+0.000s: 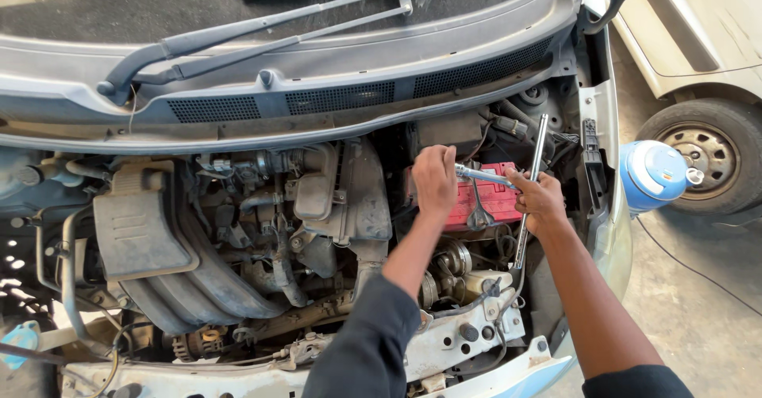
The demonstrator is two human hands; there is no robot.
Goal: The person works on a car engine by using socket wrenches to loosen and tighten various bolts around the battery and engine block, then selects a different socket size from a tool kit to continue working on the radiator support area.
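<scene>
**2 hands on the wrench over the battery**

We reach both arms into the open engine bay (238,239). Our left hand (435,182) and right hand (540,201) are each closed around the silver metal cross wrench (530,184), just above the red rectangular car battery (496,201).

A chrome cross wrench (530,177) (long bar nearly upright, short bar crosswise) stands over the red battery (484,199).
</scene>
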